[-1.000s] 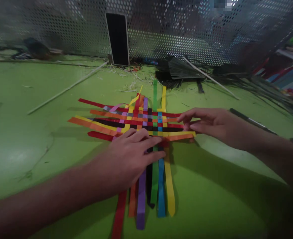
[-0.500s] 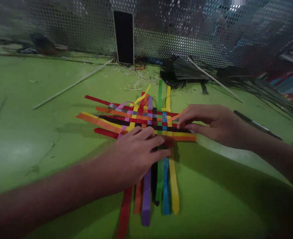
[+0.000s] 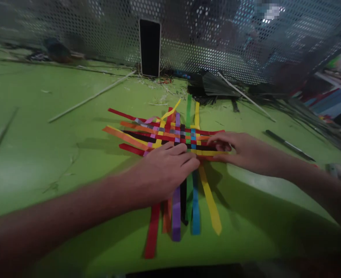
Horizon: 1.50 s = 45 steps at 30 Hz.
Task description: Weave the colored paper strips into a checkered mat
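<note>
A loose weave of coloured strips (image 3: 174, 135), red, orange, yellow, purple, black, green and blue, lies on the green table. My left hand (image 3: 167, 168) rests palm down over its lower middle, fingers stretched out, hiding the crossings beneath. Below that hand hang a red strip (image 3: 152, 235), a purple strip (image 3: 176, 220), a blue strip (image 3: 196, 212) and a yellow strip (image 3: 211, 200). My right hand (image 3: 234, 148) is at the weave's right ends, thumb and index finger apart and touching or close to the crosswise strips, other fingers curled.
A phone (image 3: 150, 48) stands against a perforated metal panel (image 3: 199, 34). Dark fibre bundles (image 3: 217, 85), scraps (image 3: 164, 92) and two pale sticks, the left stick (image 3: 92, 94) and right stick (image 3: 246, 95), lie behind the weave. A pen-like black tool (image 3: 289, 144) lies beyond my right forearm.
My right thumb and index finger have parted from their closer pinch on the strips. The yellow strip's lower end has swung right. My left hand stays pressed on the weave; the camera view has shifted slightly.
</note>
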Available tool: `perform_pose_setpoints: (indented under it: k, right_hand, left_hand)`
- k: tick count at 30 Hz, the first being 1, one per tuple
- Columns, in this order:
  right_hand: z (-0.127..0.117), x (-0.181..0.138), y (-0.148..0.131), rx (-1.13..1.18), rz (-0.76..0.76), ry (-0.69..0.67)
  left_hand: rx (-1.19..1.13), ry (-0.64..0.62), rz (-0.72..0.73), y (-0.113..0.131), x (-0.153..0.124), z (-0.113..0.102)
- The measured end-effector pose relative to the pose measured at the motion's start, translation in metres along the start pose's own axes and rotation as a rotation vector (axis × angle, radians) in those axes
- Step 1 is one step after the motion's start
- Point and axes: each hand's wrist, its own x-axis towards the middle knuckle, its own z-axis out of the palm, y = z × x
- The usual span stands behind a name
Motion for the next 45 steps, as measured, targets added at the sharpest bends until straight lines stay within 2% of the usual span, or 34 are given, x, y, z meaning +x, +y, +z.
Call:
perform_pose_setpoints:
  k: [3,9,12,15,20,25,30,35,41,45]
  right_hand:
    - [-0.002,0.000,-0.006,0.103,0.024,0.061]
    - [0.010,-0.006,-0.011,0.457,0.029,0.164]
    - [0.018,-0.013,-0.007,0.554,0.029,0.204]
    - [0.025,-0.020,-0.001,0.478,-0.082,0.211]
    - [0.043,-0.025,0.012,0.115,-0.338,0.293]
    - [0.058,-0.024,0.024,-0.115,-0.343,0.288]
    - [0.058,-0.020,0.027,-0.060,-0.265,0.263]
    - [0.052,-0.016,0.025,0.054,-0.257,0.213]
    - [0.050,-0.014,0.025,0.114,-0.230,0.191]
    - [0.052,-0.014,0.029,0.130,-0.267,0.217]
  left_hand:
    - [0.020,-0.015,-0.054,0.002,0.000,-0.001]
    - [0.037,0.001,0.001,0.000,0.000,0.000]
    - [0.024,0.006,-0.014,-0.002,-0.001,0.001]
    - [0.012,0.036,-0.016,-0.003,-0.002,0.002]
    - [0.020,0.088,0.003,-0.003,-0.005,0.004]
    - [0.021,0.066,0.019,-0.005,-0.009,0.005]
    - [-0.003,0.055,0.073,-0.009,-0.010,0.004]
    - [-0.018,0.041,0.016,-0.009,-0.009,0.001]
    - [0.082,0.046,0.000,-0.007,-0.011,0.000]
    - [0.138,0.026,0.006,-0.006,-0.009,-0.002]
